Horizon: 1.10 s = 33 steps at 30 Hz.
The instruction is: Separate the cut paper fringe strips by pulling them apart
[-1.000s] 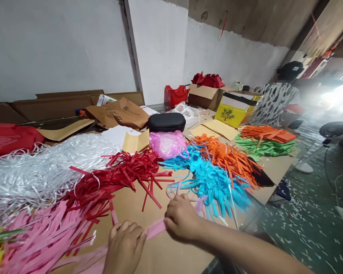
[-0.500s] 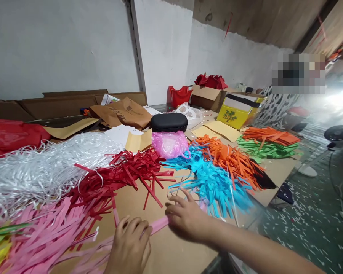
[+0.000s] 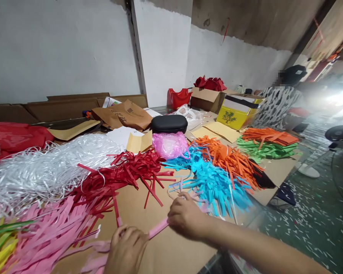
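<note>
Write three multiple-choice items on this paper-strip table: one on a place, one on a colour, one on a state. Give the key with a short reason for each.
1. Where does the black case lie?
A. behind the pink plastic bag
B. on the green strips
C. under the left hand

2. What colour is the strip stretched between the two hands?
A. blue
B. pink
C. orange

3. How is the right hand set?
A. flat and open on the table
B. raised, holding nothing
C. closed over one end of the strip

Key:
1 A, the case sits just beyond the bag, toward the wall.
2 B, the strip running from the left hand to the right hand is pink, like the pink pile.
3 C, its fingers curl down over the strip's end beside the blue strips.
</note>
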Tool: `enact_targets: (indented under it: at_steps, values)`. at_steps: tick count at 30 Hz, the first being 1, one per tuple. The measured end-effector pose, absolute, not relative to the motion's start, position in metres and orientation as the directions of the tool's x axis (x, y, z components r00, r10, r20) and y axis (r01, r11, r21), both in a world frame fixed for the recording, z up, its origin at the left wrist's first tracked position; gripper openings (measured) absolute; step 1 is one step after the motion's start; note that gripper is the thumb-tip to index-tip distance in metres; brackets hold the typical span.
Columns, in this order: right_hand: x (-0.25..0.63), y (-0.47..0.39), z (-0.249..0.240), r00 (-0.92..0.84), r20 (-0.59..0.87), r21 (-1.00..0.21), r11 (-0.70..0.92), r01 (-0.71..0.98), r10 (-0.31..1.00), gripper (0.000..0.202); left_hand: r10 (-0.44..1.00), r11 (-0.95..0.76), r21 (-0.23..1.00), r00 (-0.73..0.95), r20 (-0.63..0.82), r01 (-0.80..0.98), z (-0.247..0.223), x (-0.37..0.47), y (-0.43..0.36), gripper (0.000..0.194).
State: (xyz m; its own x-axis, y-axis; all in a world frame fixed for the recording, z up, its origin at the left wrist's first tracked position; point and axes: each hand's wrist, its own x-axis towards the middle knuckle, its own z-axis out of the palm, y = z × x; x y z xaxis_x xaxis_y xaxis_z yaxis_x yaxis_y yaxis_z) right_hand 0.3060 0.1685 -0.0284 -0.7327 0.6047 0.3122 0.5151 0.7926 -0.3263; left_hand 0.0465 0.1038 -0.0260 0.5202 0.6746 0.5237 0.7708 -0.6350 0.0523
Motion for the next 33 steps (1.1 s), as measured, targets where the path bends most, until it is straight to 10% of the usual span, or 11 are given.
enact_targets:
  at_steps: [6,22,27,30,33]
  values:
    - [0.319,0.184,-0.027,-0.641,0.237,-0.517,0.654,0.552,0.730,0.009,0.793,-0.541,0.202,0.415,0.446,0.816,-0.028,0.041,0.103,0.007]
    - [0.306,0.196,-0.011,-0.612,0.105,-0.453,0.586,0.672,0.784,0.014,0.920,-0.383,0.287,0.336,0.201,0.878,-0.023,0.049,0.121,0.010]
    - [0.314,0.187,-0.007,-0.787,0.247,-0.297,0.817,0.494,0.565,0.007,0.772,-0.595,0.142,0.512,0.377,0.791,-0.020,0.060,0.118,0.031]
    - [0.316,0.183,-0.011,-0.865,0.346,-0.073,0.929,0.363,0.365,0.014,0.732,-0.595,0.059,0.510,0.452,0.801,-0.024,0.074,0.115,0.019]
    - [0.313,0.184,-0.016,-0.844,0.355,-0.109,0.915,0.389,0.402,0.016,0.726,-0.579,0.024,0.502,0.469,0.815,-0.026,0.084,0.116,0.008]
